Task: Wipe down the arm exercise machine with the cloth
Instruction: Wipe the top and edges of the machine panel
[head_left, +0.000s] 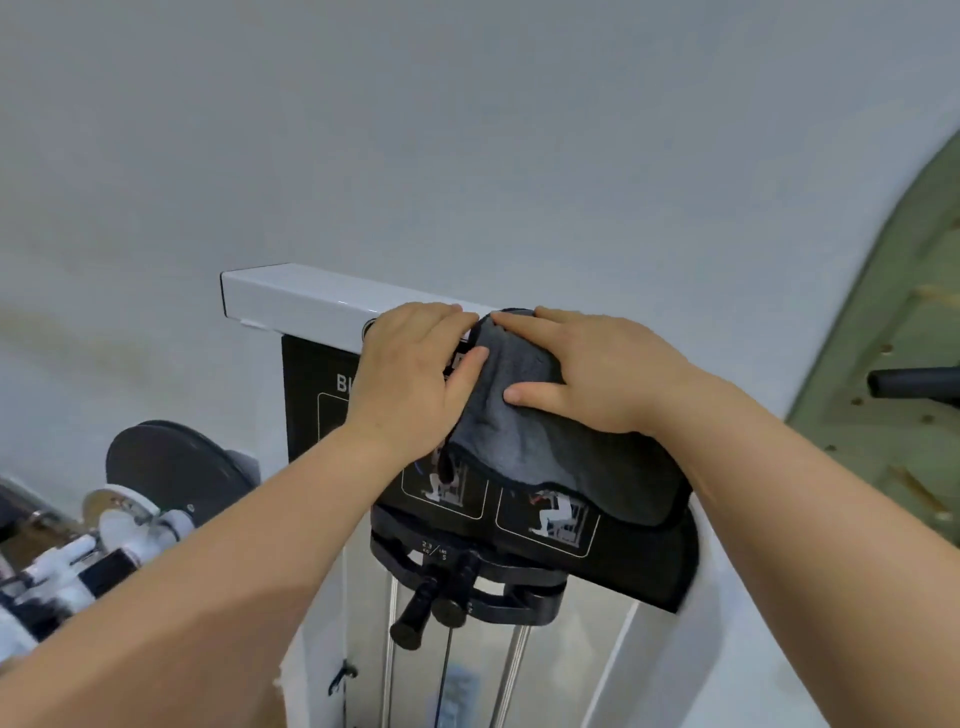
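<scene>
A plain pale grey wall (467, 130) fills the upper part of the view and runs down the left side. At the right edge an olive-green board (893, 322) meets the wall; it is dotted with small dark holes and bears a few pale, wood-coloured marks. In front of this board a black tube (914, 384) reaches in from the right edge, its open end pointing left. Low on the left, before the wall, sits a dark round disc (171, 462), tilted. Just below it lies a cluster of white and shiny metal fittings (119, 525), blurred towards the corner.
</scene>
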